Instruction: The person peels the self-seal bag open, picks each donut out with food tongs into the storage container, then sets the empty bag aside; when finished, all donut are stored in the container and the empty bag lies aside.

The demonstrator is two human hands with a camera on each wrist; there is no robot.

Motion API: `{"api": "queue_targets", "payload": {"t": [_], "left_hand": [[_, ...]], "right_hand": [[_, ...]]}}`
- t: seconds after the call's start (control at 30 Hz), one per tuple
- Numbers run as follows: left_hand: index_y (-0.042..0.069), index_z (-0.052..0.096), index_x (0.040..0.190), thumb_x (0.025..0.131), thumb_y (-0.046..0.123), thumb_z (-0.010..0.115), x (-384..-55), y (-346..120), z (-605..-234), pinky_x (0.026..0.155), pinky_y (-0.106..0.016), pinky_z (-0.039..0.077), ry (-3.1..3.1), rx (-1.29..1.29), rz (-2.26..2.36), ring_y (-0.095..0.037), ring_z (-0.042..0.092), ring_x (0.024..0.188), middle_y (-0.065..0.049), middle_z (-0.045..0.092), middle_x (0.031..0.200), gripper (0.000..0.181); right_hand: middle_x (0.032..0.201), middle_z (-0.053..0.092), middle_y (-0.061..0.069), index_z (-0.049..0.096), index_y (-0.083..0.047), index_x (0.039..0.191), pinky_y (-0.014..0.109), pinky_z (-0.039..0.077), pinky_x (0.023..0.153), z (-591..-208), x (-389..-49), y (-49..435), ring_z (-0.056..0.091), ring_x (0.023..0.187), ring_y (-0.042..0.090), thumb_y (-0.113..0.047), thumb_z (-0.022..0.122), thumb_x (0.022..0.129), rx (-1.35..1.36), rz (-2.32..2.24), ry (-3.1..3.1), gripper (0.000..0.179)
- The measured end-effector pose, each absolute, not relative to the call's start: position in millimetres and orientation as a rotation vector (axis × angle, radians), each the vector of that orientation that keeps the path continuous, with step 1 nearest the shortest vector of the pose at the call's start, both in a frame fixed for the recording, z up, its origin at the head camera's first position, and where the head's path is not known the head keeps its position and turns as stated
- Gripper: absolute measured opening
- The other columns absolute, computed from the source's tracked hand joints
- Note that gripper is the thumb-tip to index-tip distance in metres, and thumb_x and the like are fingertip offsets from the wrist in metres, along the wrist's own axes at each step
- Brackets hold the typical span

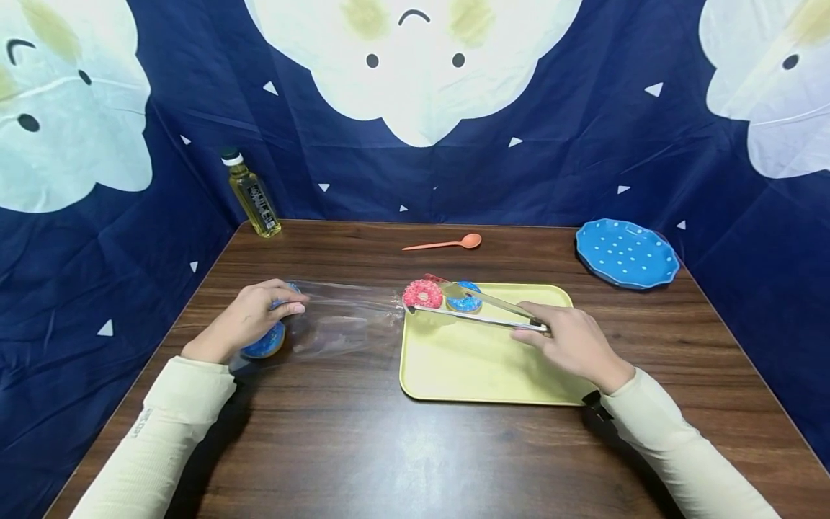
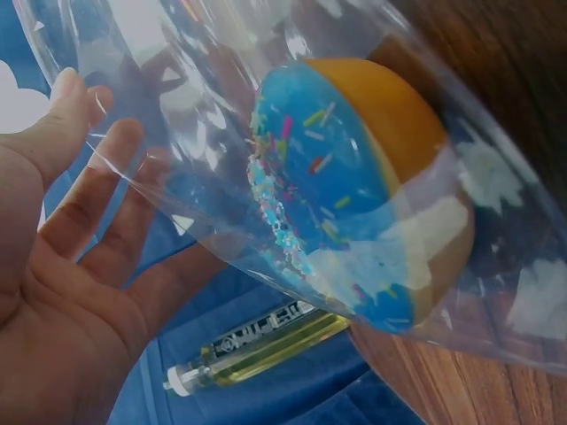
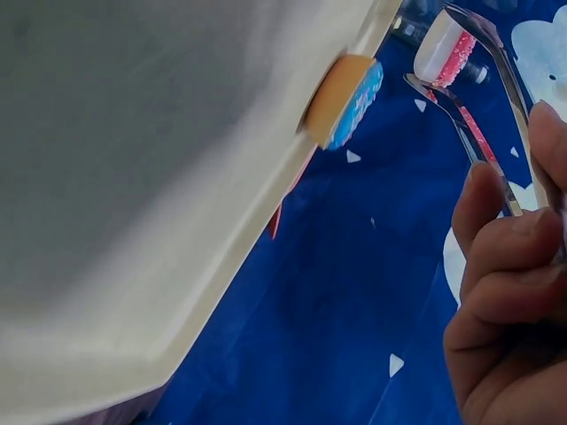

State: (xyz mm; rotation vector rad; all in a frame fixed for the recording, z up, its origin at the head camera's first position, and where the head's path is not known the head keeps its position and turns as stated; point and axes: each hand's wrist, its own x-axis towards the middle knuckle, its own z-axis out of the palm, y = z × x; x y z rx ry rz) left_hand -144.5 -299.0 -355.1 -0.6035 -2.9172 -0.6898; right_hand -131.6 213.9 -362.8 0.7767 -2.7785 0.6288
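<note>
My left hand point(image 1: 249, 317) pinches the edge of a clear plastic bag point(image 1: 346, 324), which stretches rightward toward the tray. Inside the bag, close to that hand, lies a blue-iced doughnut point(image 2: 345, 177) with sprinkles. My right hand point(image 1: 573, 339) grips a pair of metal tongs point(image 1: 480, 318) that point left. Between the tong tips is a pink-iced doughnut point(image 1: 413, 294), held above the tray's far left corner, right at the bag's mouth. On the yellow tray point(image 1: 480, 367), under the tongs, sits another blue-iced doughnut point(image 1: 465, 304).
An orange spoon point(image 1: 447, 244) lies behind the tray. At the back left corner stands a bottle of yellow oil point(image 1: 256, 202). A blue dotted plate point(image 1: 625, 252) is at the back right. Dark blue patterned cloth point(image 1: 389, 180) hangs around the wooden table point(image 1: 311, 432).
</note>
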Motion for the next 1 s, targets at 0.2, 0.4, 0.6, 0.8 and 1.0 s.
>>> {"api": "queue_targets", "payload": {"t": [0.2, 0.4, 0.6, 0.8, 1.0], "left_hand": [[0.003, 0.076, 0.116, 0.100, 0.021, 0.065, -145.8, -297.5, -357.3, 0.090, -0.054, 0.051, -2.935, -0.574, -0.700, -0.033, 0.065, 0.105, -0.012, 0.068, 0.111, 0.026], [0.003, 0.075, 0.116, 0.100, 0.020, 0.065, -146.7, -297.1, -359.3, 0.091, -0.055, 0.051, -2.955, -0.543, -0.718, -0.034, 0.064, 0.107, -0.012, 0.067, 0.113, 0.026], [0.003, 0.076, 0.115, 0.100, 0.019, 0.066, -148.1, -296.6, -359.7, 0.090, -0.054, 0.051, -2.943, -0.555, -0.724, -0.034, 0.064, 0.106, -0.011, 0.068, 0.111, 0.024], [0.003, 0.075, 0.118, 0.100, 0.020, 0.065, -148.4, -295.7, -359.9, 0.092, -0.056, 0.050, -2.974, -0.536, -0.736, -0.036, 0.062, 0.111, -0.013, 0.067, 0.115, 0.026], [0.005, 0.076, 0.117, 0.099, 0.020, 0.067, -150.8, -294.1, -361.8, 0.091, -0.054, 0.050, -2.957, -0.558, -0.735, -0.034, 0.063, 0.108, -0.011, 0.067, 0.112, 0.025]], "right_hand": [[0.091, 0.072, 0.002, 0.073, -0.015, 0.122, 0.047, 0.050, 0.062, -364.4, -124.4, 227.6, 0.062, 0.069, 0.020, -0.037, 0.076, 0.090, 0.732, 0.628, -2.748, 0.040], [0.103, 0.074, 0.014, 0.070, -0.006, 0.126, 0.053, 0.052, 0.068, -363.5, -114.7, 239.5, 0.070, 0.082, 0.030, -0.035, 0.078, 0.088, 0.656, 0.626, -2.750, 0.048], [0.111, 0.073, 0.015, 0.071, -0.007, 0.126, 0.056, 0.052, 0.072, -361.1, -102.8, 250.5, 0.071, 0.092, 0.035, -0.038, 0.078, 0.089, 0.595, 0.631, -2.768, 0.049], [0.111, 0.072, 0.019, 0.068, -0.003, 0.128, 0.059, 0.051, 0.075, -361.2, -92.0, 261.0, 0.070, 0.095, 0.040, -0.037, 0.078, 0.089, 0.511, 0.657, -2.761, 0.053], [0.111, 0.071, 0.024, 0.067, 0.001, 0.126, 0.061, 0.050, 0.074, -367.1, -83.8, 274.5, 0.069, 0.093, 0.044, -0.036, 0.077, 0.090, 0.447, 0.640, -2.745, 0.053]]}}
